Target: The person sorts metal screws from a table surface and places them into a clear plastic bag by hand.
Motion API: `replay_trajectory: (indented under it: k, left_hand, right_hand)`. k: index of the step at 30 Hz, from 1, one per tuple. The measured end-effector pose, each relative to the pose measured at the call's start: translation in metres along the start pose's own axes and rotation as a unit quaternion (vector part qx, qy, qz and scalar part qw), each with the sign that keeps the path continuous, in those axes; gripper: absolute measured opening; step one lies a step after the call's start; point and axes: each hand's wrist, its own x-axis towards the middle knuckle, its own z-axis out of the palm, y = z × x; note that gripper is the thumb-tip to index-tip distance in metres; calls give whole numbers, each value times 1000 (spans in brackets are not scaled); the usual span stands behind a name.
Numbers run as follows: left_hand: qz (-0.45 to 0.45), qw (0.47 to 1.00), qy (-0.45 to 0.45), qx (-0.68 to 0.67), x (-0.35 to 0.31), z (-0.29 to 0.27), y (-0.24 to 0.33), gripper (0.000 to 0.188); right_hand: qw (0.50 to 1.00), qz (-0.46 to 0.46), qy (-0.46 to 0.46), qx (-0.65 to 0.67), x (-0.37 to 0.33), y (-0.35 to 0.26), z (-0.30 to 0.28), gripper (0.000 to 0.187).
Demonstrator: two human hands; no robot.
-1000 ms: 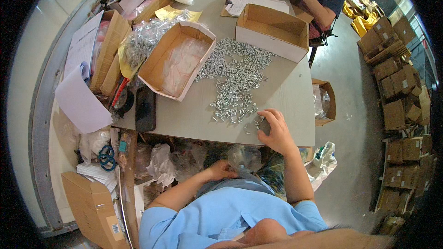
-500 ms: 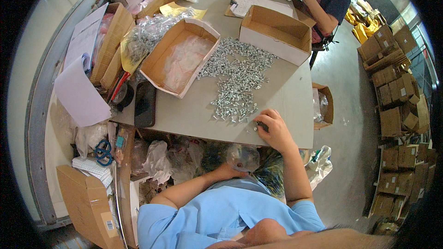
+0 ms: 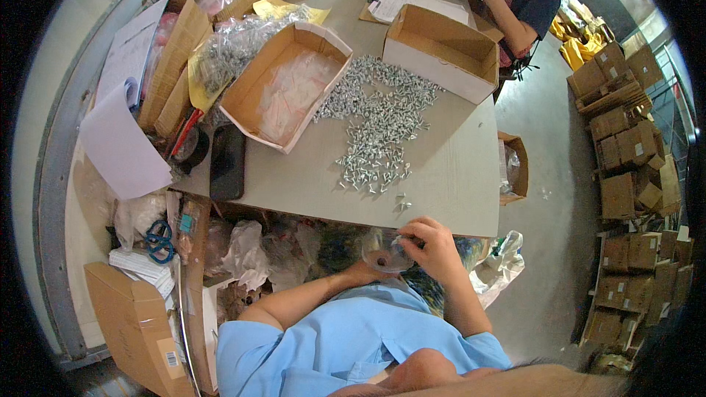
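My left hand (image 3: 362,273) holds a clear, round-mouthed plastic container (image 3: 384,259) low in front of me, below the table's near edge. Over its right rim, my right hand (image 3: 432,248) is closed in a pinch; what lies between the fingertips is too small to make out. On the grey table (image 3: 456,169) spreads a heap of small silver screws (image 3: 375,129), with a few loose screws (image 3: 402,204) lying close to the near edge. Clear plastic bags (image 3: 298,95) fill part of an open cardboard box (image 3: 246,114) left of the heap.
Behind the screws stands another open cardboard box (image 3: 471,77), near a clipboard (image 3: 419,6). A black phone (image 3: 227,162) lies at the table's left. A co-worker (image 3: 526,7) is at the far right. Blue-handled scissors (image 3: 159,241) hang at lower left; stacked cartons (image 3: 625,250) line the right.
My right hand has moved from the table by the loose screws back toward me, to the container's rim. My left hand stays low with the container.
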Motion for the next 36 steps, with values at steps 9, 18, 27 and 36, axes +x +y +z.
replay_trajectory:
  k: [9, 18, 27, 36]
  left_hand:
    - [85, 995, 45, 1, 6, 4, -5, 32]
    - [89, 996, 9, -23, 10, 2, -8, 29]
    - [120, 990, 65, 19, 12, 6, -21, 36]
    - [125, 989, 51, 53, 9, 1, -14, 31]
  right_hand:
    - [990, -58, 96, -87, 58, 1, 31, 25]
    - [985, -73, 97, -123, 46, 6, 33, 13]
    - [993, 47, -110, -23, 25, -18, 9, 15]
    - [981, -84, 113, -131, 92, 20, 4, 20]
